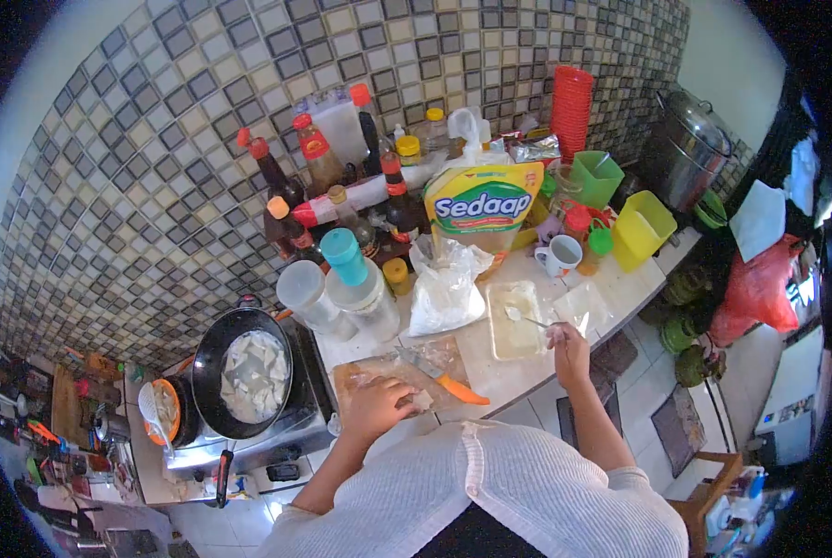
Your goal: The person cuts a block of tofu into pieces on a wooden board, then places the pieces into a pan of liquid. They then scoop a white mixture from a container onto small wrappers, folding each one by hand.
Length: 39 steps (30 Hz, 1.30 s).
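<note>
My left hand (385, 406) is low over the cutting board (351, 376), its fingers curled down at a small pale flat piece (422, 400) that looks like dough. On the same board lies a knife (439, 372) with an orange handle, its blade pointing away to the left. Between the fingers of my right hand (569, 349) is a metal spoon (532, 322). The spoon's bowl is over a rectangular plastic container (518, 346) with whitish contents. Behind the board stands an open plastic bag of white powder (445, 302).
On the stove at left, a black wok (213, 420) holds pale folded pieces. Near it is an orange-rimmed strainer (163, 409). Clear jars (306, 293), sauce bottles (272, 172), a Sedaap pouch (484, 206), a mug (559, 255) and a yellow container (643, 230) crowd the counter's back.
</note>
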Each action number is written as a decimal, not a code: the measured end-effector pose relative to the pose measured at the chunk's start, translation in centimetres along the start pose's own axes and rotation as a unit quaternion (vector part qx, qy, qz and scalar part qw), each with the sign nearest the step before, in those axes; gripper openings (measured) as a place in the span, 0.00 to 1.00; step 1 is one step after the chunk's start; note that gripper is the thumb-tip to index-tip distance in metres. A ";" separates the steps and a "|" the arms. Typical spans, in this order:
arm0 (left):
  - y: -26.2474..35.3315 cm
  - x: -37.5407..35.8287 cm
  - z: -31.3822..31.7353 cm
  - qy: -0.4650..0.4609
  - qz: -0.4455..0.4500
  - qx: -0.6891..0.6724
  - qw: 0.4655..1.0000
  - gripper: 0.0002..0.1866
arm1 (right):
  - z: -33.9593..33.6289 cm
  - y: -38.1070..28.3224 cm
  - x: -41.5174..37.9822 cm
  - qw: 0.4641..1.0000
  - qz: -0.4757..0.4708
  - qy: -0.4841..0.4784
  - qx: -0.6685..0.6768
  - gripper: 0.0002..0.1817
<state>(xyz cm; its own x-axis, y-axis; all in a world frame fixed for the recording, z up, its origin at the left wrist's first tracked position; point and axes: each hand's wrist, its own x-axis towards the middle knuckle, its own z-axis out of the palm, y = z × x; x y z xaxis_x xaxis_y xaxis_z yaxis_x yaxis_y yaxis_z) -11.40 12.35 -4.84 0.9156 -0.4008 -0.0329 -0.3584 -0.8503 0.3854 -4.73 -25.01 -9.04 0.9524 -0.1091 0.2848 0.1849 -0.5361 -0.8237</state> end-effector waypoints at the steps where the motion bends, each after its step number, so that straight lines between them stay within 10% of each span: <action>1: -0.1 0.1 0.1 -0.001 0.004 -0.002 1.000 0.20 | 0.2 0.8 -0.5 1.000 -0.002 0.001 0.011 0.16; 14: 1.3 0.2 -1.1 0.041 0.011 0.045 0.998 0.13 | -0.4 2.2 -0.2 0.892 0.159 0.134 0.401 0.20; 30: -0.6 0.4 0.1 0.041 0.017 0.008 0.999 0.10 | -6.6 -2.1 1.5 0.935 0.041 0.144 0.321 0.22; 39: 0.6 1.5 -2.9 -0.070 -0.049 -0.103 0.991 0.12 | -7.0 -4.9 2.2 0.787 0.063 0.111 0.604 0.12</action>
<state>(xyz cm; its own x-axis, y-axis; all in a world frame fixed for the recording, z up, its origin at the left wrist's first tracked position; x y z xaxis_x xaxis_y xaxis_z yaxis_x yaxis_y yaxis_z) -9.66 12.23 -1.95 0.9044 -0.3759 -0.2020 -0.2113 -0.8057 0.5534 -5.28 -28.50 -0.96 0.9405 -0.3133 0.1313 0.3155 0.6626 -0.6793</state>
